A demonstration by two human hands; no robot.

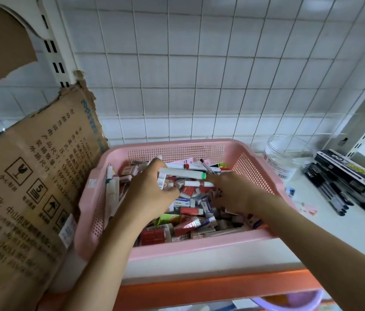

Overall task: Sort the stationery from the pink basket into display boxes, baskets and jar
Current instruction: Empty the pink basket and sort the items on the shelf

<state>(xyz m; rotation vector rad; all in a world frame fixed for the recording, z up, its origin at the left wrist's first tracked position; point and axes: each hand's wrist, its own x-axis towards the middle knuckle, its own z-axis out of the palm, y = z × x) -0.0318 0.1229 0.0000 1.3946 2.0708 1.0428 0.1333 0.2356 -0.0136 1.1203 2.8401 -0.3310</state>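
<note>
A pink basket stands on the white shelf, filled with small boxed erasers and white markers. My left hand is inside it and grips a white marker with a green cap, with a few more markers bunched under its fingers. My right hand is also in the basket, pinching the end of a thinner white pen just below the green-capped marker. A clear jar stands to the right of the basket.
A torn cardboard box leans against the basket's left side. Black pens and a black pen box lie on the shelf at the right. The tiled wall is behind. An orange shelf edge runs along the front.
</note>
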